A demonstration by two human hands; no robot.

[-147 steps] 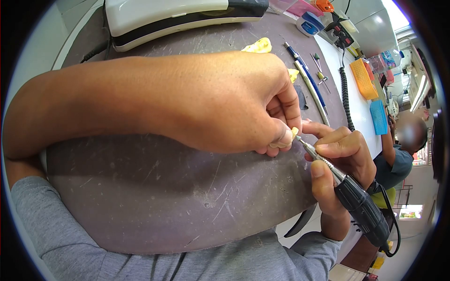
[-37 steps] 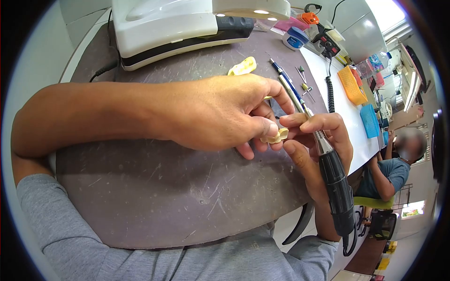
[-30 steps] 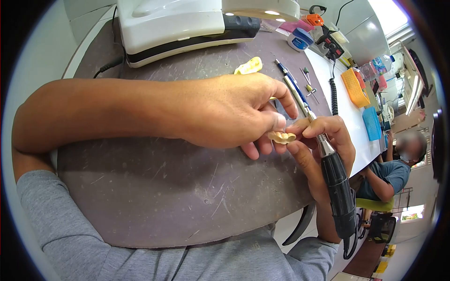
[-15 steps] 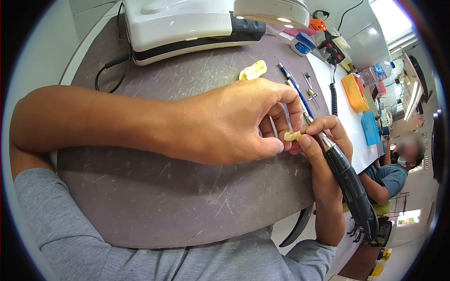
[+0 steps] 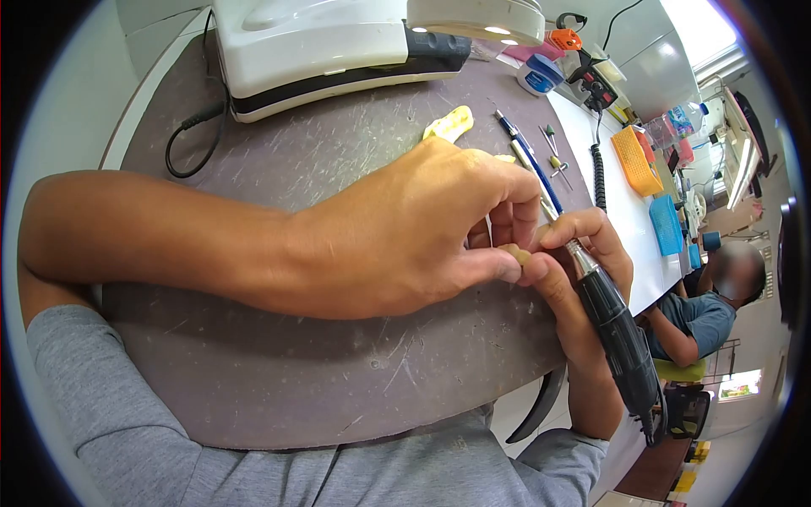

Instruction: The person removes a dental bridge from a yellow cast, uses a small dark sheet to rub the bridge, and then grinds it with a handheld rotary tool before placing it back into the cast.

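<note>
My left hand (image 5: 414,228) reaches across from the left, its thumb and fingers pinched on a small yellowish tooth-shaped dental bridge (image 5: 514,253). Much of the bridge is hidden behind the fingertips. Curled beside it, my right hand (image 5: 608,245) holds a black rotary handpiece (image 5: 615,325) with a metal nose, angled up and left. The right thumb tip touches the bridge too. Whatever bit the handpiece carries is hidden by the hands. Beyond my left knuckles lies a yellow-and-white moulded piece (image 5: 449,124). A blue pen-like tool (image 5: 532,160) lies just past the fingers.
A white machine (image 5: 312,51) with a black cable stands at the back, beside a round lamp head (image 5: 477,19). Small mounted burs (image 5: 553,156), a blue-lidded jar (image 5: 539,76), an orange basket (image 5: 635,160) and a blue basket (image 5: 666,224) are to the right. A co-worker (image 5: 701,321) sits farther right.
My left thumb has closed over the bridge, which now shows less. My left wrist is a little lower, and the handpiece has shifted slightly left and down at its rear.
</note>
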